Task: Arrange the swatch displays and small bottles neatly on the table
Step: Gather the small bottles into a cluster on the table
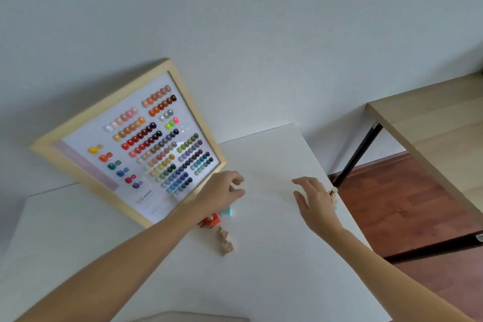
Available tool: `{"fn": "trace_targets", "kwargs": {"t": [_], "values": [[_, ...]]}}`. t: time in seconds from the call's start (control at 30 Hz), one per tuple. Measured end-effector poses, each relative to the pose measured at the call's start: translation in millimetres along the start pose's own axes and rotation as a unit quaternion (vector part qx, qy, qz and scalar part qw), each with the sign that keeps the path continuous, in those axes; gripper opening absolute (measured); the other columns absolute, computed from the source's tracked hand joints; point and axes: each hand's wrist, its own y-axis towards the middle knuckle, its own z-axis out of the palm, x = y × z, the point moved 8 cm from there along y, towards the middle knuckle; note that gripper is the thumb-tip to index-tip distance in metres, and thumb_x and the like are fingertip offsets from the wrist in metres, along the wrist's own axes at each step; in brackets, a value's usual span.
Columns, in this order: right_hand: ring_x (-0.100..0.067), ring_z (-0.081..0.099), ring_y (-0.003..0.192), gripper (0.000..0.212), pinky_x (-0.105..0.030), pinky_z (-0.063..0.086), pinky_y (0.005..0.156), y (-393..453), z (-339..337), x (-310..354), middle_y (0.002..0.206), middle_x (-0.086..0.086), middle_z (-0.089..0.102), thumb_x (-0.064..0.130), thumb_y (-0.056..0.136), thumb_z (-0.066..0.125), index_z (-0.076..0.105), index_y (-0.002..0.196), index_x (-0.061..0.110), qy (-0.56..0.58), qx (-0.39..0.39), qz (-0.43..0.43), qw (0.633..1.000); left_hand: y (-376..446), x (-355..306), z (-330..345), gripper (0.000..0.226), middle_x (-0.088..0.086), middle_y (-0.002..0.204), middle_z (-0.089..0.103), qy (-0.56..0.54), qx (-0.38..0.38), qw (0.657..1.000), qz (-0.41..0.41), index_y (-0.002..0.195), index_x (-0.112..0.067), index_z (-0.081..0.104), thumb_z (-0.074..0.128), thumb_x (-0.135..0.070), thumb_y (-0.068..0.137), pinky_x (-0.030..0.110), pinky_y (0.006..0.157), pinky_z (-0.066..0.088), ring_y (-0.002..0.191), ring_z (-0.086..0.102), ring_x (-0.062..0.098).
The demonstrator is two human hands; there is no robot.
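A wooden-framed swatch display (136, 146) with rows of coloured nail samples leans against the wall at the back of the white table (261, 256). In front of it stand small bottles in a line: a teal one (226, 211), a red one (210, 220) and two beige ones (224, 240). My left hand (224, 189) hovers just above the teal bottle, fingers loosely curled, holding nothing. My right hand (315, 200) is spread open near the table's right edge. Behind it a gold-capped bottle (333, 195) shows, partly hidden.
A light wooden table (431, 133) with black legs stands to the right across a gap of brown wooden floor (386, 198). The plain wall (235, 34) runs close behind the white table. A pale object (188, 316) peeks in at the bottom edge.
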Motion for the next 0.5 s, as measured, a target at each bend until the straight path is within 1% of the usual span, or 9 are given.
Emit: {"fn": "trace_targets", "kwargs": {"t": [0.07, 0.13, 0.2, 0.3, 0.4, 0.5], "values": [[-0.021, 0.059, 0.104, 0.028, -0.024, 0.044, 0.091, -0.2, 27.0, 22.2, 0.118, -0.006, 0.059, 0.009, 0.091, 0.057, 0.060, 0.118, 0.012, 0.010, 0.055, -0.019, 0.998, -17.4, 33.5, -17.5, 0.032, -0.003, 0.118, 0.063, 0.052, -0.018, 0.998, -0.014, 0.119, -0.020, 0.059, 0.066, -0.024, 0.088, 0.027, 0.085, 0.054, 0.096, 0.061, 0.011], [-0.020, 0.061, 0.103, 0.031, -0.027, 0.048, 0.091, 0.0, 55.1, 42.1, 0.122, -0.004, 0.057, 0.012, 0.092, 0.056, 0.058, 0.122, 0.015, 0.012, 0.115, -0.034, 0.993, -32.9, 62.4, -22.4, 0.031, -0.004, 0.123, 0.061, 0.115, -0.010, 0.993, -0.019, 0.120, -0.022, 0.057, 0.062, -0.022, 0.089, 0.027, 0.088, 0.053, 0.104, 0.060, 0.012], [-0.018, 0.061, 0.101, 0.034, -0.030, 0.050, 0.092, 0.4, 82.3, 59.8, 0.127, -0.003, 0.054, 0.016, 0.093, 0.055, 0.053, 0.126, 0.019, 0.006, 0.173, -0.035, 0.984, -44.0, 82.6, -17.8, 0.033, -0.003, 0.127, 0.056, 0.180, 0.017, 0.984, -0.004, 0.124, -0.024, 0.053, 0.058, -0.022, 0.091, 0.028, 0.086, 0.052, 0.106, 0.060, 0.014], [-0.017, 0.061, 0.102, 0.039, -0.029, 0.050, 0.093, 2.3, 116.7, 82.3, 0.131, -0.003, 0.050, 0.019, 0.093, 0.055, 0.046, 0.131, 0.024, -0.016, 0.242, -0.034, 0.970, -52.5, 102.2, -5.1, 0.043, 0.002, 0.130, 0.050, 0.255, 0.055, 0.965, 0.026, 0.133, -0.026, 0.044, 0.055, -0.023, 0.092, 0.032, 0.082, 0.053, 0.106, 0.061, 0.021], [-0.018, 0.058, 0.107, 0.044, -0.030, 0.050, 0.094, 6.6, 141.0, 97.4, 0.132, -0.004, 0.050, 0.019, 0.093, 0.056, 0.043, 0.134, 0.024, -0.040, 0.274, -0.043, 0.960, -53.2, 109.2, 8.4, 0.050, 0.006, 0.128, 0.051, 0.291, 0.084, 0.951, 0.069, 0.138, -0.028, 0.036, 0.056, -0.025, 0.093, 0.038, 0.085, 0.053, 0.111, 0.058, 0.027], [-0.018, 0.057, 0.108, 0.046, -0.029, 0.050, 0.093, 14.3, 159.2, 104.8, 0.131, -0.005, 0.051, 0.018, 0.092, 0.058, 0.042, 0.135, 0.024, -0.052, 0.286, -0.041, 0.956, -50.0, 104.5, 16.4, 0.047, 0.009, 0.125, 0.054, 0.340, 0.084, 0.929, 0.123, 0.138, -0.027, 0.035, 0.054, -0.029, 0.094, 0.040, 0.083, 0.054, 0.105, 0.060, 0.029]]}}
